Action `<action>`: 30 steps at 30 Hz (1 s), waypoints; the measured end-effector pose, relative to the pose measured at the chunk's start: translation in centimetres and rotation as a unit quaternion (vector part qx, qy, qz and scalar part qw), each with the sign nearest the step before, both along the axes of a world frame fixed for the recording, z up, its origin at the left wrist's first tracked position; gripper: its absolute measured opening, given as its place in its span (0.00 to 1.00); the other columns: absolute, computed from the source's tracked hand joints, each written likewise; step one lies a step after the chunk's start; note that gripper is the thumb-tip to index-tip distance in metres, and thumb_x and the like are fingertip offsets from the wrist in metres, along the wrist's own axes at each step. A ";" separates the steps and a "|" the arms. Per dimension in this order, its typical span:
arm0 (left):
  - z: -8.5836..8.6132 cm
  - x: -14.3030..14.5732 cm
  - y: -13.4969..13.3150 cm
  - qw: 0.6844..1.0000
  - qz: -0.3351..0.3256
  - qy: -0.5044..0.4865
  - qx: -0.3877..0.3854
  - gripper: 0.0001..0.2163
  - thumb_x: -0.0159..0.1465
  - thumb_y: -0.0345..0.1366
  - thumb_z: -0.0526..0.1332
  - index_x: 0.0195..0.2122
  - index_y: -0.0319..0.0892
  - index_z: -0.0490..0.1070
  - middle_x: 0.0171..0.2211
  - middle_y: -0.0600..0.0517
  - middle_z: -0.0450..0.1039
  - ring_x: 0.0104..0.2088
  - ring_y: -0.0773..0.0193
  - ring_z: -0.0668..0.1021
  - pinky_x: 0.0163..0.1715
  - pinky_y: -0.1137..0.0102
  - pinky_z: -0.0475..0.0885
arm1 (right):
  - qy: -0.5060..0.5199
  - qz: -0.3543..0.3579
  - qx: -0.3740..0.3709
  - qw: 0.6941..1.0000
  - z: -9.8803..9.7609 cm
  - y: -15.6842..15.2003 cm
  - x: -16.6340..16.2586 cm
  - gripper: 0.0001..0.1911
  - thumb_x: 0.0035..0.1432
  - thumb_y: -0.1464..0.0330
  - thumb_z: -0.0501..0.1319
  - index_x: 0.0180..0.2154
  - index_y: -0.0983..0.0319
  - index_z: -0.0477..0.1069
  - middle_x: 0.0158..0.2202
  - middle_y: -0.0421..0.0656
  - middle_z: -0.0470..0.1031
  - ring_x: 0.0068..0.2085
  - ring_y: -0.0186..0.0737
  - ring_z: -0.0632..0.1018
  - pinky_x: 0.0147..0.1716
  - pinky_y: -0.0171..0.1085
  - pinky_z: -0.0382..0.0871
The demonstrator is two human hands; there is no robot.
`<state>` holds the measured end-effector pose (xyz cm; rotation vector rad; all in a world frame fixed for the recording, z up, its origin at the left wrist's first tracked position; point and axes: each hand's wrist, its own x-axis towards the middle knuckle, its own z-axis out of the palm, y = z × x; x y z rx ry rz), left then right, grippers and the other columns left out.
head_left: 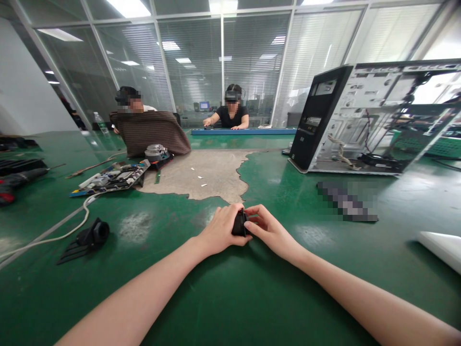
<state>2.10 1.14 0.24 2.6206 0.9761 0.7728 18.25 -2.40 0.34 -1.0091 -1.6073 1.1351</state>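
My left hand (222,228) and my right hand (268,229) meet low over the green table (230,288), just in front of a worn bare patch (205,175). Both are closed around one small black part (239,224), the left from its left side, the right from its right with fingers over the top. Most of the part is hidden by my fingers.
An opened computer case (360,120) stands at the right rear. A circuit board (111,178) and a fan (156,153) lie left of centre, with a white cable (65,226) and a black webcam-like object (91,235). Two people sit at the far side. A white object (441,247) lies at the right edge.
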 end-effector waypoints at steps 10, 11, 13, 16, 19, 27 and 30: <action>0.0 -0.1 0.0 1.000 0.001 0.004 0.006 0.25 0.49 0.42 0.62 0.45 0.44 0.53 0.42 0.50 0.65 0.40 0.56 0.70 0.37 0.65 0.59 | 0.010 0.008 0.035 0.999 -0.2 -0.1 0.1 0.06 0.55 0.66 0.56 0.35 0.60 0.61 0.35 0.39 0.65 0.39 0.35 0.71 0.35 0.35 0.67; 0.0 -0.1 0.0 1.000 0.001 0.005 0.005 0.25 0.49 0.42 0.62 0.45 0.44 0.53 0.42 0.50 0.65 0.40 0.56 0.70 0.37 0.65 0.60 | 0.005 0.001 0.036 0.999 -0.2 0.0 0.1 0.06 0.55 0.66 0.56 0.35 0.59 0.61 0.36 0.40 0.65 0.40 0.36 0.71 0.35 0.35 0.67; 0.0 -0.1 0.0 1.000 0.001 0.005 0.005 0.25 0.49 0.43 0.62 0.45 0.44 0.52 0.42 0.50 0.65 0.40 0.56 0.70 0.37 0.65 0.59 | -0.006 0.001 0.016 1.000 -0.1 0.0 0.1 0.07 0.55 0.66 0.55 0.37 0.59 0.60 0.36 0.40 0.66 0.40 0.36 0.71 0.36 0.36 0.67; -0.1 -0.1 0.1 1.000 -0.002 0.002 0.009 0.25 0.50 0.43 0.62 0.46 0.44 0.52 0.42 0.50 0.65 0.40 0.56 0.70 0.38 0.65 0.59 | -0.012 0.023 -0.020 0.999 0.0 -0.1 0.2 0.10 0.55 0.67 0.55 0.40 0.59 0.58 0.34 0.40 0.68 0.36 0.34 0.72 0.36 0.37 0.67; -0.1 -0.1 0.1 1.000 0.002 0.004 0.010 0.25 0.50 0.42 0.62 0.46 0.43 0.52 0.42 0.50 0.65 0.39 0.57 0.70 0.37 0.65 0.59 | 0.013 0.050 -0.026 0.998 0.0 -0.2 0.3 0.10 0.54 0.67 0.57 0.38 0.59 0.58 0.33 0.39 0.68 0.36 0.34 0.73 0.36 0.36 0.67; 0.1 -0.1 0.0 1.000 0.004 -0.002 -0.008 0.26 0.49 0.43 0.62 0.46 0.44 0.53 0.41 0.51 0.65 0.39 0.57 0.70 0.38 0.64 0.60 | 0.004 0.005 -0.006 1.000 -0.1 0.2 0.1 0.08 0.54 0.66 0.56 0.37 0.60 0.59 0.34 0.39 0.68 0.35 0.34 0.72 0.34 0.35 0.67; 0.1 0.0 0.0 1.000 0.002 -0.004 -0.009 0.26 0.50 0.43 0.62 0.46 0.45 0.52 0.42 0.51 0.65 0.40 0.57 0.70 0.38 0.64 0.60 | -0.006 0.010 -0.012 1.000 -0.1 0.1 0.2 0.11 0.54 0.65 0.56 0.39 0.59 0.59 0.36 0.40 0.68 0.36 0.35 0.73 0.35 0.36 0.68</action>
